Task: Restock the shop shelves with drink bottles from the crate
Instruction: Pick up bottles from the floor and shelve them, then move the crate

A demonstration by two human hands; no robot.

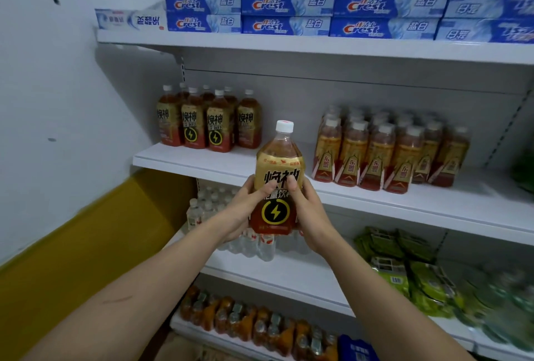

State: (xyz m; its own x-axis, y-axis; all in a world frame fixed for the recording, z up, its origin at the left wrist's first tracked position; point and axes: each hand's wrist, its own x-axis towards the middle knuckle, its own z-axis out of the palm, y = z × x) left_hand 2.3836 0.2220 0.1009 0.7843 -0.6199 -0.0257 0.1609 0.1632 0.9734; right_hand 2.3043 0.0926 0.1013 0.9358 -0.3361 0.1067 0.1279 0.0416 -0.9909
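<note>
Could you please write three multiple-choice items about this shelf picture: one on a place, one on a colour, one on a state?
1. Where do the matching amber energy-drink bottles stand?
A. left end of the white middle shelf
B. top shelf
C. floor

2. What colour is the cap of the held amber plastic bottle with the gold label?
A. red
B. white
C. green

3. How is that bottle held?
A. by one of the hands
B. lying on the shelf
C. upright, in both hands

Key: 1 A, they stand grouped beside the wall; 2 B, the cap looks white; 3 C, the left hand and right hand grip its sides.
</note>
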